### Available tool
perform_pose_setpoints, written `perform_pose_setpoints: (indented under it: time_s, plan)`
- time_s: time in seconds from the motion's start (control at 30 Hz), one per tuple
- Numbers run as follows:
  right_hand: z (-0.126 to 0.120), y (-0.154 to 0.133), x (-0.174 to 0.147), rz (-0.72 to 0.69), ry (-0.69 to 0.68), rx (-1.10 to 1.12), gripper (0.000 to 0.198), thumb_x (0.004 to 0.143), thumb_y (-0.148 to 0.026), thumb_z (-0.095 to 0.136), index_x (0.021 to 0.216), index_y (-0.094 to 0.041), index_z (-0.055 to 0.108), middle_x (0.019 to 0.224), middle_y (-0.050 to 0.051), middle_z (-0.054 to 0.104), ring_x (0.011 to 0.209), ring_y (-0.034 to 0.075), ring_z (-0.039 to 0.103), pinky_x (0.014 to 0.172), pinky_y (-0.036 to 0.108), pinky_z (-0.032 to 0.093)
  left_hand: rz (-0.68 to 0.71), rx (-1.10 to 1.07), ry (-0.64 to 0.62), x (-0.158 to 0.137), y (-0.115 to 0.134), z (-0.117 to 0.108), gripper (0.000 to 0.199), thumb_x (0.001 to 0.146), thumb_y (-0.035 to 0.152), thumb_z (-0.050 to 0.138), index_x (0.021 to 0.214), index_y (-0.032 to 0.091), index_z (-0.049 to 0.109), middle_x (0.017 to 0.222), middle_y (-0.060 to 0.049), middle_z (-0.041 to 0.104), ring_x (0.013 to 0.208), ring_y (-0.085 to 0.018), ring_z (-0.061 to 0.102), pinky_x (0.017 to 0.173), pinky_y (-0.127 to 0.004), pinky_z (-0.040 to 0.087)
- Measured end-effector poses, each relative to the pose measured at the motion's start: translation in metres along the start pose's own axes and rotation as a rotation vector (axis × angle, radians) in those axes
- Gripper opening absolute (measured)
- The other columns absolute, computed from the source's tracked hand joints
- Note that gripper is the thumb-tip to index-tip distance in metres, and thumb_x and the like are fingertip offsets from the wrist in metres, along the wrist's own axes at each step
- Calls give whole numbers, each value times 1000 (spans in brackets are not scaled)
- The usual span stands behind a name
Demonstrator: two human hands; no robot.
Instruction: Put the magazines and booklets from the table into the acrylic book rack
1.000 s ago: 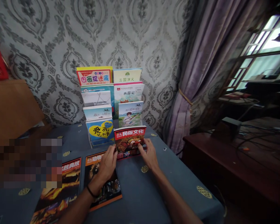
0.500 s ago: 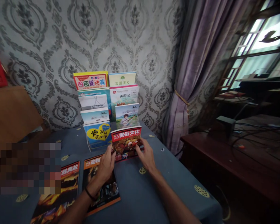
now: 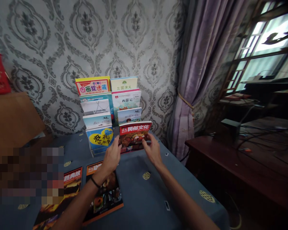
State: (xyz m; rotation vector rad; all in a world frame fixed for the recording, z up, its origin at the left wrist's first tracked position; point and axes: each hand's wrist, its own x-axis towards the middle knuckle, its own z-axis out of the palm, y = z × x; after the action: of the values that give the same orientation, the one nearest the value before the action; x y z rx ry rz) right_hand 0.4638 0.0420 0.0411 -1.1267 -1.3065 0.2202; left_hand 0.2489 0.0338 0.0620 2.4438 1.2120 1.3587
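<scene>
Both hands grip a red-topped book [image 3: 133,138] by its side edges, with a dark picture on its cover. My left hand [image 3: 112,155] is closed on its left edge and my right hand [image 3: 152,150] on its right edge. The book leans back in front of the right column of a tiered book rack [image 3: 93,152], hiding part of a pale book [image 3: 129,115] behind it. To its left in the front row stands a blue book [image 3: 99,140] with a yellow heart. Whether the held book rests in the rack cannot be made out.
Two books lie flat on the blue tablecloth [image 3: 139,204]: an orange-edged one [image 3: 108,195] under my left forearm and a red-topped one [image 3: 72,185] further left. A cardboard box [image 3: 14,118] stands at the left. Patterned wall lies behind; a purple curtain [image 3: 187,80] and dark red desk [image 3: 220,153] are right.
The red-topped book has moved up and slightly right, closer to the rack, with both hands on it. It covers more of the pale book behind. The view has shifted slightly.
</scene>
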Motion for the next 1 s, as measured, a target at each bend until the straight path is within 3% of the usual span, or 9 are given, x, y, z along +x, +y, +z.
perform_pose_setpoints:
  time_s: [0.1,0.23,0.37,0.7,1.0]
  plan:
    - [-3,-16,35,-47,14,41,34,85,-38,55,111,-18,62,105,13,71,93,26,66,78,40,56,49,64,37,34,9,-14,43,98,17,40,141,15,40,113,-15,69,104,-26,69,88,-37,54]
    - [-6,-34,84,-163,11,77,29,84,-34,55,109,-21,62,104,10,72,91,24,65,75,37,57,35,131,75,80,18,-35,29,97,17,45,126,17,47,93,-7,67,81,-23,68,76,-33,53]
    - [-5,-39,115,-226,-40,98,26,85,-34,56,107,-22,62,103,8,71,91,22,64,73,36,56,100,140,95,108,19,-45,19,95,14,47,113,18,47,89,-6,64,76,-21,65,71,-30,50]
    - [4,-22,132,-235,-89,102,22,87,-39,56,101,-23,61,99,7,70,90,22,62,75,36,56,65,243,22,117,12,-37,19,95,17,44,113,17,49,80,-5,62,69,-21,62,64,-29,45]
    - [11,1,134,-219,-112,66,21,83,-28,53,101,-21,61,98,9,70,90,23,64,76,39,56,-11,247,-37,119,2,-24,29,92,13,45,121,12,47,75,-7,65,67,-23,64,67,-31,49]
